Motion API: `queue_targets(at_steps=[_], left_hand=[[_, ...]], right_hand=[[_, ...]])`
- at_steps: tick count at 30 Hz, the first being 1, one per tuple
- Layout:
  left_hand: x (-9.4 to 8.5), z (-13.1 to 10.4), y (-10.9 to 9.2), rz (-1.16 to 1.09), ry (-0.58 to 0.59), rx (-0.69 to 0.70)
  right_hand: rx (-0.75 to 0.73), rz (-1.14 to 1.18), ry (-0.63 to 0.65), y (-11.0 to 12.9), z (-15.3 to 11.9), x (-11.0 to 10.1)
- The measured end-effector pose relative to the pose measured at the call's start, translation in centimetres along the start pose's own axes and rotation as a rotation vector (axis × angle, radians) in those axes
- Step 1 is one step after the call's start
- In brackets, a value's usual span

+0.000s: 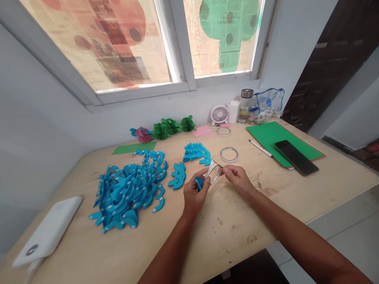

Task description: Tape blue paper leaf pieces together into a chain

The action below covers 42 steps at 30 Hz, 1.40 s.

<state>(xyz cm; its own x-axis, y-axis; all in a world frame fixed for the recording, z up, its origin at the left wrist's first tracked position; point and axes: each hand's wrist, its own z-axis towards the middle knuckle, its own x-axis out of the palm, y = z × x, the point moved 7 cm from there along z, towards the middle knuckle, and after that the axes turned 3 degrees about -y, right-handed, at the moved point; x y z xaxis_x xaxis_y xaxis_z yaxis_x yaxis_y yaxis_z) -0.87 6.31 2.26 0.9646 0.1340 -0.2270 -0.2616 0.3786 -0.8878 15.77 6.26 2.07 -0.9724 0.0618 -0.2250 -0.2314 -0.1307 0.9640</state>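
Observation:
My left hand (194,193) is closed around a thin roll of white tape (218,172), with a small blue paper piece (199,182) also between its fingers. Fingertips of my right hand (239,178) pinch at the roll's far right edge, where a thin dark strip runs across; whether this is the tape's end I cannot tell. Left of my hands lie a large heap of blue scalloped paper pieces (127,189) with white patches, and a smaller blue stack (178,176). Another blue row (195,151) sits just beyond them.
Two more tape rolls (229,154) (224,131) lie beyond my hands. To the right are a white pen (260,148), green sheets (266,136) and a phone (296,157). Paper flowers (171,126), a fan (219,114) and a glass bottle (244,108) line the wall. A white power bank (50,228) lies left.

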Motion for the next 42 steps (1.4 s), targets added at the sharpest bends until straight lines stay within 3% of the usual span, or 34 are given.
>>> queue_targets(at_steps=[14,27,42], left_hand=[[0.5,0.0,0.0,-0.010,0.061,0.020],[0.7,-0.1,-0.4,0.000,0.100,0.036],[0.8,-0.1,-0.7,0.072,0.109,0.084]], right_hand=[[0.013,0.030,0.068,0.1,-0.2,0.6],[-0.151,-0.224,-0.019,1.5,-0.5,0.0],[-0.202,-0.316,-0.046,2.1,-0.6,-0.3]])
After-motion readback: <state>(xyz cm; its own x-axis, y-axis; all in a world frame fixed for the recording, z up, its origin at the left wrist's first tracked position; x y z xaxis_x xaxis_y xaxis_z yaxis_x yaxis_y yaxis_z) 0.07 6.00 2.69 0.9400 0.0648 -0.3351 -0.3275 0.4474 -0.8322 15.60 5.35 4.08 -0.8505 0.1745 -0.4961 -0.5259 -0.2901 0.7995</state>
